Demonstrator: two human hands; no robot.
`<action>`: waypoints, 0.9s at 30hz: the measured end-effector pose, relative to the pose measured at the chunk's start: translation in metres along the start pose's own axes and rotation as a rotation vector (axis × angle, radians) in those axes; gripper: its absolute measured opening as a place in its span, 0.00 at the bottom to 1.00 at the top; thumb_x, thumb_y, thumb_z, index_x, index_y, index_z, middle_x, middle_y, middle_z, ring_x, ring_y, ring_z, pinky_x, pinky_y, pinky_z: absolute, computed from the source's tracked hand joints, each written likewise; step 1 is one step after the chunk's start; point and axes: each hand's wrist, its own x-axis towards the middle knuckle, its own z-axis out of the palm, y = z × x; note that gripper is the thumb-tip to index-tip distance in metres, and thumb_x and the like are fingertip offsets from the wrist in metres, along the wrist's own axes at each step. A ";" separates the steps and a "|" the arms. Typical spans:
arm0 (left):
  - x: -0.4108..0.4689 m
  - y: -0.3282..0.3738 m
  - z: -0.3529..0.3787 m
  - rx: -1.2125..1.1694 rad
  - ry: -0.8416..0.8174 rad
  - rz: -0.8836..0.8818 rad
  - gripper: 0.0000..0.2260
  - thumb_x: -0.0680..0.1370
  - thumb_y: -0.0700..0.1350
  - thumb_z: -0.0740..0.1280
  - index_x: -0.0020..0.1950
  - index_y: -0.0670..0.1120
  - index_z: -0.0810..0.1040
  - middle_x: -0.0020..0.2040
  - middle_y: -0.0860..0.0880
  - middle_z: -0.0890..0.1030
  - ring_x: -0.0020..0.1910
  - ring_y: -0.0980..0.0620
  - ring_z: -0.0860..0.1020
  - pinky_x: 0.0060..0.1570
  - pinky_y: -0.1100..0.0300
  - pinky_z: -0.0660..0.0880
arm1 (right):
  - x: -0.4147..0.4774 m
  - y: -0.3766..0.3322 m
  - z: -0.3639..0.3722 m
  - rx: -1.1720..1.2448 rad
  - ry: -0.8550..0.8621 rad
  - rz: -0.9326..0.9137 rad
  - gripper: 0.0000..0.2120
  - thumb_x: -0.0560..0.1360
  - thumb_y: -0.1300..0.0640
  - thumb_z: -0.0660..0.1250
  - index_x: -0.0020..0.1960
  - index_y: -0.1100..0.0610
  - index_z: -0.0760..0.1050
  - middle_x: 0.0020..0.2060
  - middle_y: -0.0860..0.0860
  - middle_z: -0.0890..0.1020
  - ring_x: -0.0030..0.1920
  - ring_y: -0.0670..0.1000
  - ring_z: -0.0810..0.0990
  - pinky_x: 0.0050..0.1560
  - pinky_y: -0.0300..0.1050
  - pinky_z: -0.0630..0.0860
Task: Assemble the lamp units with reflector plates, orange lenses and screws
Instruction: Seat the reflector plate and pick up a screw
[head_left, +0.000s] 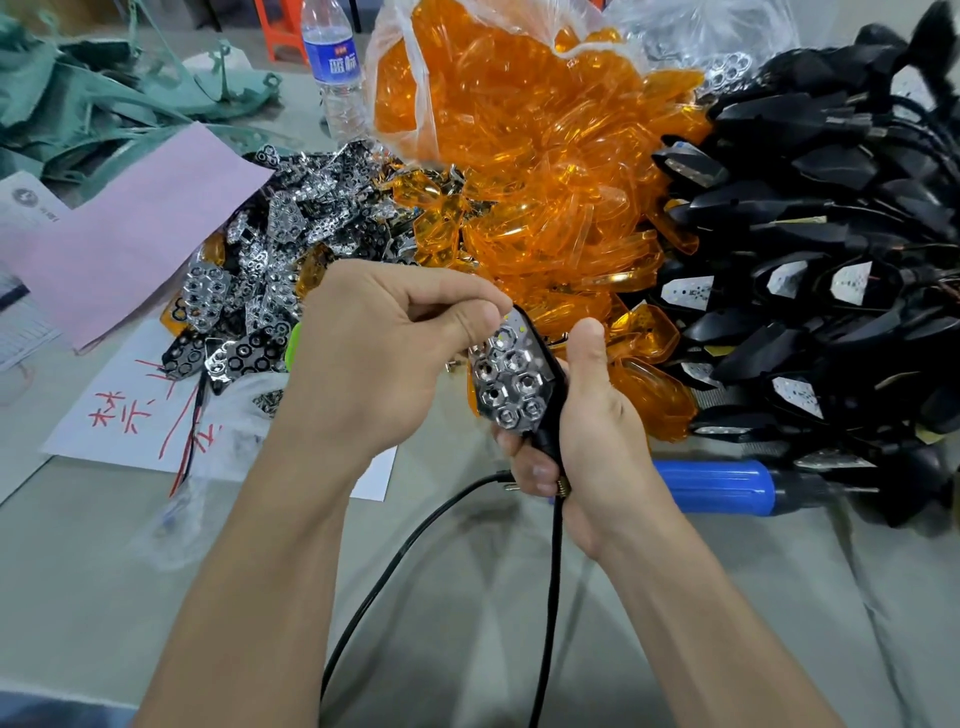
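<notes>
The right hand (597, 431) grips a black lamp unit (553, 395) from the side, thumb upright along its edge and fingers curled beneath, wrist angled inward. The left hand (379, 358), knuckles up, pinches the top of a silver reflector plate (506, 387) lying in that unit between thumb and forefinger, its other fingers curled. A black cable (405, 551) trails from the unit toward the viewer over the table (156, 571). Just right of the hand lies a blue screwdriver (717, 486). Behind are loose reflector plates (291, 234), a bag of orange lenses (519, 130) and heaped black housings (831, 260)
</notes>
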 end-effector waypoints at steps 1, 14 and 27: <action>0.000 -0.001 0.001 0.019 0.011 0.007 0.07 0.72 0.48 0.74 0.41 0.62 0.87 0.41 0.60 0.87 0.45 0.58 0.86 0.51 0.48 0.84 | 0.000 -0.001 0.000 0.001 -0.013 -0.006 0.37 0.73 0.27 0.50 0.46 0.60 0.77 0.26 0.55 0.76 0.18 0.46 0.66 0.21 0.36 0.57; -0.002 -0.005 0.013 -0.070 0.109 -0.064 0.10 0.72 0.50 0.73 0.39 0.66 0.86 0.38 0.52 0.87 0.38 0.49 0.83 0.44 0.51 0.83 | -0.002 -0.003 -0.003 -0.084 -0.055 -0.038 0.33 0.66 0.23 0.52 0.34 0.49 0.82 0.26 0.55 0.76 0.19 0.47 0.63 0.22 0.38 0.57; -0.011 0.011 0.014 0.240 0.171 0.048 0.08 0.78 0.46 0.75 0.46 0.61 0.85 0.40 0.70 0.80 0.43 0.71 0.80 0.43 0.77 0.72 | 0.000 0.002 -0.001 -0.053 -0.055 -0.006 0.33 0.69 0.24 0.52 0.36 0.50 0.81 0.28 0.57 0.77 0.19 0.47 0.63 0.21 0.36 0.59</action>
